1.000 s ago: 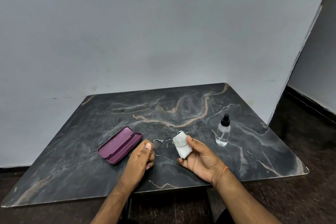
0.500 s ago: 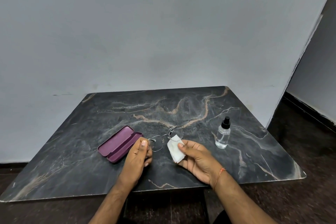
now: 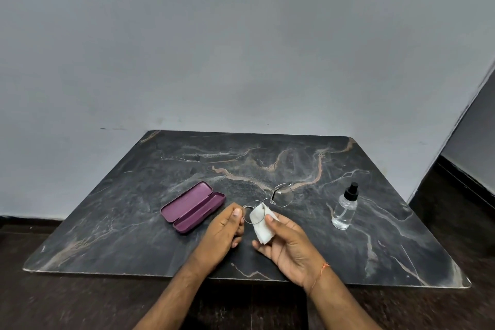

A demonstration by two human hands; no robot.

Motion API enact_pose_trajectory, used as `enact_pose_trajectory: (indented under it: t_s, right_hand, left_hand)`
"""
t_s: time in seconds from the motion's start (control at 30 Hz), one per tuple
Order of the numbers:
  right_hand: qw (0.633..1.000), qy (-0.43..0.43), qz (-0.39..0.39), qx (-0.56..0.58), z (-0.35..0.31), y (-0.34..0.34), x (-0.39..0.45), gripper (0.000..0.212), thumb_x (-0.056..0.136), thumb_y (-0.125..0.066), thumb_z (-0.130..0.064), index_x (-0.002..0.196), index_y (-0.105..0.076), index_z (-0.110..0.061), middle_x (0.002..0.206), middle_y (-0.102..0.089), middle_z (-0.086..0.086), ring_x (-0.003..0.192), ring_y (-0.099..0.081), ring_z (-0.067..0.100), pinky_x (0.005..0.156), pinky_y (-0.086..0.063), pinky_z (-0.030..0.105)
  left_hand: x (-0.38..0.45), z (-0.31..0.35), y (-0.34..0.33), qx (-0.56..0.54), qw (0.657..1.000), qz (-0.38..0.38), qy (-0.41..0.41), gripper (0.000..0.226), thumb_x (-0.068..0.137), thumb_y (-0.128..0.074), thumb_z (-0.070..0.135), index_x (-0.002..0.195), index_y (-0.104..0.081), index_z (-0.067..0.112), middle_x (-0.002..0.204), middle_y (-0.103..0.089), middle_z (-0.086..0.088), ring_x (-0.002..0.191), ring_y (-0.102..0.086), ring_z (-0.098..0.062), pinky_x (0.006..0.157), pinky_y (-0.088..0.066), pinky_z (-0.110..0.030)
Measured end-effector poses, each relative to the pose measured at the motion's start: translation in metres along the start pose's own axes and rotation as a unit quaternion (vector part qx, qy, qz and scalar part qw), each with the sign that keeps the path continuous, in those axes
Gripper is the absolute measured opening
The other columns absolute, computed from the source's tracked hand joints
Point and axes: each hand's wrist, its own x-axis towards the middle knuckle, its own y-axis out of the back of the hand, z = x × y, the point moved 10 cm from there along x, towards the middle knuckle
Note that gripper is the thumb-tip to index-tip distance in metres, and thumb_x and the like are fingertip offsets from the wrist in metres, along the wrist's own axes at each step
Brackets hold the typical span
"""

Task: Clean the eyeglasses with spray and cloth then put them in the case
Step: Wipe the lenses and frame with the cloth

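Observation:
Thin wire-rimmed eyeglasses [image 3: 281, 196] hang just above the dark marble table [image 3: 134, 222]. My left hand [image 3: 225, 233] pinches their left end between thumb and fingers. My right hand [image 3: 290, 246] holds a small white cloth [image 3: 261, 225] pressed against the left lens, thumb on top. The right lens sticks out free toward the back right. A purple eyeglass case [image 3: 192, 206] lies open on the table to the left of my hands. A clear spray bottle [image 3: 345, 207] with a black cap stands upright to the right.
A plain grey wall rises behind the table. Dark floor runs along the near edge and the right side. The table's near edge lies just under my wrists.
The cloth has shifted from the right lens to the left lens. The glasses have turned so the right lens points further back. The camera view has tilted a little.

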Motion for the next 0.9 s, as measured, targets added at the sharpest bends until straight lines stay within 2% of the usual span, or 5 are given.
enact_pose_trajectory:
  t_s: [0.1, 0.3, 0.5, 0.7, 0.9]
  right_hand:
    - [1.0, -0.008, -0.013, -0.014, 0.002, -0.002, -0.001, 0.035, 0.086, -0.085, -0.018, 0.119, -0.08, -0.007, 0.12, -0.076, 0.018, 0.096, -0.075, 0.022, 0.081, -0.063, 0.041]
    - [0.998, -0.004, -0.046, -0.037, -0.002, -0.011, -0.005, 0.067, 0.074, -0.099, -0.029, 0.133, -0.074, -0.008, 0.124, -0.074, 0.016, 0.106, -0.072, 0.024, 0.085, -0.062, 0.04]
    - [0.998, -0.006, -0.027, -0.05, 0.001, -0.008, -0.003, 0.049, 0.08, -0.088, -0.025, 0.12, -0.077, 0.001, 0.113, -0.074, 0.021, 0.1, -0.072, 0.027, 0.078, -0.063, 0.037]
    - [0.999, 0.032, 0.027, -0.014, -0.003, 0.006, -0.002, 0.019, 0.085, -0.084, -0.015, 0.103, -0.083, -0.008, 0.112, -0.075, 0.019, 0.093, -0.073, 0.022, 0.074, -0.063, 0.035]
    - [0.999, 0.008, -0.026, -0.026, -0.001, -0.005, -0.004, 0.046, 0.089, -0.083, -0.025, 0.131, -0.075, -0.008, 0.12, -0.075, 0.019, 0.103, -0.073, 0.024, 0.083, -0.06, 0.038]
  left_hand:
    - [0.0, -0.004, -0.003, -0.009, 1.0, -0.013, 0.013, 0.033, 0.11, -0.042, 0.043, 0.093, -0.056, 0.018, 0.069, -0.045, 0.014, 0.061, -0.038, -0.004, 0.054, -0.038, -0.019]
    - [0.001, -0.002, -0.01, -0.012, 0.999, -0.04, 0.024, 0.035, 0.109, -0.044, 0.046, 0.08, -0.061, 0.036, 0.068, -0.045, 0.014, 0.06, -0.038, -0.003, 0.054, -0.038, -0.019]
    - [0.001, -0.006, -0.006, -0.03, 0.999, -0.031, 0.031, 0.033, 0.11, -0.043, 0.041, 0.088, -0.052, 0.017, 0.07, -0.043, 0.011, 0.06, -0.036, -0.004, 0.054, -0.038, -0.017]
    - [0.0, -0.002, -0.009, -0.006, 0.999, -0.037, 0.026, 0.034, 0.11, -0.042, 0.039, 0.088, -0.056, 0.019, 0.071, -0.044, 0.011, 0.061, -0.036, -0.006, 0.055, -0.038, -0.019]
    - [-0.002, -0.003, -0.012, -0.006, 0.999, -0.043, 0.023, 0.033, 0.11, -0.041, 0.037, 0.088, -0.051, 0.013, 0.072, -0.041, 0.006, 0.061, -0.036, -0.006, 0.054, -0.036, -0.021]
